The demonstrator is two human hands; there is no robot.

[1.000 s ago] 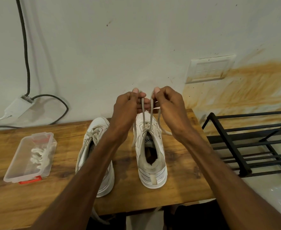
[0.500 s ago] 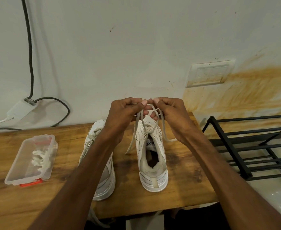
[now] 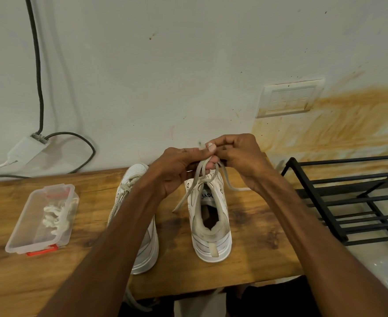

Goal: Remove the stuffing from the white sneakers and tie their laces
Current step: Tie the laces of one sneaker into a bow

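In the head view, the left hand (image 3: 179, 167) and right hand (image 3: 238, 154) pinch the laces (image 3: 196, 179) above the right sneaker (image 3: 211, 225) at the worktop's (image 3: 245, 259) 12 o'clock; a loosened pinch could undo the half-formed knot.

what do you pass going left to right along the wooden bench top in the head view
clear plastic container with a red clip holding white stuffing → left white sneaker, partly behind the left forearm → right white sneaker with its laces held up by both hands → black metal rack beside the bench
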